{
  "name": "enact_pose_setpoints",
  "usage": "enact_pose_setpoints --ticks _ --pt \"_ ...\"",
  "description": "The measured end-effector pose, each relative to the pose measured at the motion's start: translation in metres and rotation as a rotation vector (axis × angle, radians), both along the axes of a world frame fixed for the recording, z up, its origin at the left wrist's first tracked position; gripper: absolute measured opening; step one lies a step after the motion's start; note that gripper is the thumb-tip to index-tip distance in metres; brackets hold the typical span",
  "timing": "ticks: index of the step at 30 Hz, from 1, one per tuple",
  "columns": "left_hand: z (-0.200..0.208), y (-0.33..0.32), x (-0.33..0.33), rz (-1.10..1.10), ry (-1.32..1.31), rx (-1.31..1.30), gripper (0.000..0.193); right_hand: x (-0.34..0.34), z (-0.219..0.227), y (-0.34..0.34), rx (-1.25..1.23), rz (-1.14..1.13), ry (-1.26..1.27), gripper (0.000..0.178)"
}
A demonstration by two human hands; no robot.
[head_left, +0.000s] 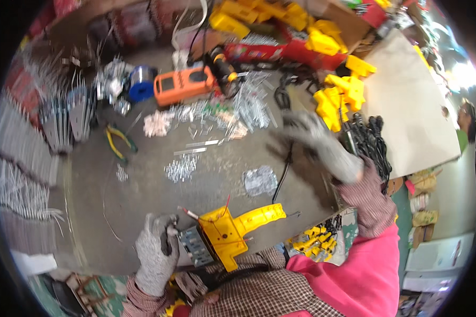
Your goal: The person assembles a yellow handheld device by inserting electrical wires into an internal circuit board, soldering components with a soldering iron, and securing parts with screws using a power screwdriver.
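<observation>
Lining the L side, metal strips [24,132] stand in tight rows, prob. to save table [87,193] space. Pliers [110,140] lie w/ handles spread, prob. easy to grab. L hand [157,248], gloved, fingers curled, is right at the L edge of a metal block [197,246], maybe to steady it; can't tell if it's gripping or just touching. Small metal bits [181,168] sit heaped beyond, prob. grouped so none scatter. Orange meter [184,86] is farther back, likely out of the way. Block adjoins the yellow shell [225,235], which lies at the table's near edge, handle to R, prob. for a close view. Black cord [284,179] runs from near the handle up toward R hand [305,129], gloved, blurred; can't tell if open or holding cord. Far R: yellow parts [330,108] & bundled cords [375,140], prob. sorted by kind, w/in R arm's reach.
</observation>
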State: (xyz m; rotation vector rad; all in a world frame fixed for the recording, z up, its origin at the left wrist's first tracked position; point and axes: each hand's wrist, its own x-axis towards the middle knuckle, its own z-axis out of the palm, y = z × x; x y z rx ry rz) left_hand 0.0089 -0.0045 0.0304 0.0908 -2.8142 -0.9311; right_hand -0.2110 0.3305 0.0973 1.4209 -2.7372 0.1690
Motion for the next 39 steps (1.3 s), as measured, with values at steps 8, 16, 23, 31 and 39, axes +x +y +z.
enact_pose_setpoints --ticks 8,16,23,31,39 --pt "0.0 -0.006 -0.014 -0.046 0.054 0.076 0.017 0.064 -0.042 0.008 0.138 0.306 -0.13 0.023" --pt "0.046 -0.015 -0.035 -0.056 0.145 0.399 0.016 0.023 0.027 -0.048 -0.332 0.085 0.0 0.021" --pt "0.032 0.02 -0.11 -0.121 -0.292 1.092 0.026 0.042 -0.045 -0.113 -0.69 -0.191 -0.851 0.027" --pt "0.029 0.02 -0.111 -0.282 0.515 -0.052 0.023 0.045 -0.05 -0.116 -0.621 -0.145 -0.914 0.033" --pt "0.025 0.01 -0.106 0.071 -0.214 1.286 0.029 0.037 -0.043 -0.11 -0.959 -0.286 -1.363 0.024"
